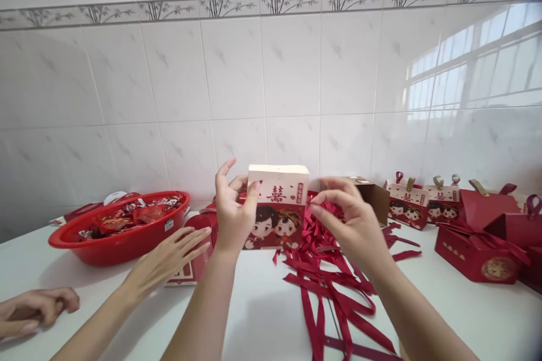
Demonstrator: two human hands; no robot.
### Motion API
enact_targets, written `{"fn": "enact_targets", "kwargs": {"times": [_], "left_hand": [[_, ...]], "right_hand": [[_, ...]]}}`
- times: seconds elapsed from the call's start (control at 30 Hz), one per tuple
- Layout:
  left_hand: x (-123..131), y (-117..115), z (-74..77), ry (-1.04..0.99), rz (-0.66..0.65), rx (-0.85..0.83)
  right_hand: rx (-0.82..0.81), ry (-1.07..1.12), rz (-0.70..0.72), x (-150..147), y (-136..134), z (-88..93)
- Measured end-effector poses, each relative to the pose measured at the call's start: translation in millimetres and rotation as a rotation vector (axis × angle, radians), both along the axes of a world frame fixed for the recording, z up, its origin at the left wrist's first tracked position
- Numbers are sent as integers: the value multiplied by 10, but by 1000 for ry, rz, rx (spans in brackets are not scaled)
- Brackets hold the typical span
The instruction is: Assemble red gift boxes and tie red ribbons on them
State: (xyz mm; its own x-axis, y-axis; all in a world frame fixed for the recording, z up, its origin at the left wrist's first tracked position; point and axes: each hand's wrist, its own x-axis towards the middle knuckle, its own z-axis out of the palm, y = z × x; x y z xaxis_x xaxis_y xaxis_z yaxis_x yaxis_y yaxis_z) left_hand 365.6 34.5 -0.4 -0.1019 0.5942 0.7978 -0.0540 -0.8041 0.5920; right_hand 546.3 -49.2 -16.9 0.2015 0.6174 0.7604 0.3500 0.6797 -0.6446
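Observation:
My left hand point(232, 208) holds the left side of an upright gift box point(277, 206), cream on top and red below, printed with a cartoon couple. Its thumb and fingers are wrapped on the box's edge. To the right of the box, my right hand point(349, 220) is curled in a pinch, its fingertips among the pile of dark red ribbons point(330, 276) on the white table point(262, 316). Whether a ribbon is caught in the pinch I cannot make out.
Another person's hands are at the left: one point(169, 259) reaches flat onto a red box point(192, 265), one point(34, 307) rests curled by the table's edge. A red basin point(121, 228) of wrapped sweets stands at the back left. Finished boxes point(423, 203) and red boxes point(478, 251) line the right.

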Motion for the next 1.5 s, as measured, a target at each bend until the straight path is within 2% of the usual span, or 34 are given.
{"fn": "enact_targets", "kwargs": {"times": [0.07,0.13,0.2,0.27,0.4,0.57,0.73,0.83,0.9,1.0,1.1,1.27,1.5], "left_hand": [[93,-390,149,-41,-17,66],[167,-688,207,-63,-42,109],[214,-872,209,-91,-78,140],[230,-959,189,-129,-120,160],[192,-998,167,-180,-160,112],[149,-1001,189,-117,-203,78],[172,-984,182,-59,-110,123],[193,-980,181,-33,-114,65],[203,-978,189,-7,-67,56],[216,-980,201,66,18,110],[232,-999,198,130,69,188],[250,-1055,177,157,147,272],[254,-1082,178,124,149,291]], "right_hand": [[139,17,-91,-50,-107,173],[261,3,-100,-123,-209,258],[343,-37,-97,-201,-276,267],[400,-50,-120,-270,-305,233],[487,-49,-144,-344,-314,163],[486,-91,-99,-347,-349,145],[463,-82,-100,-311,-361,158],[384,-55,-67,-272,-370,183],[281,-10,2,-242,-406,206],[118,78,144,-203,-497,234],[30,146,238,-186,-553,240],[101,117,192,-181,-468,198],[137,115,144,-157,-445,169]]}}
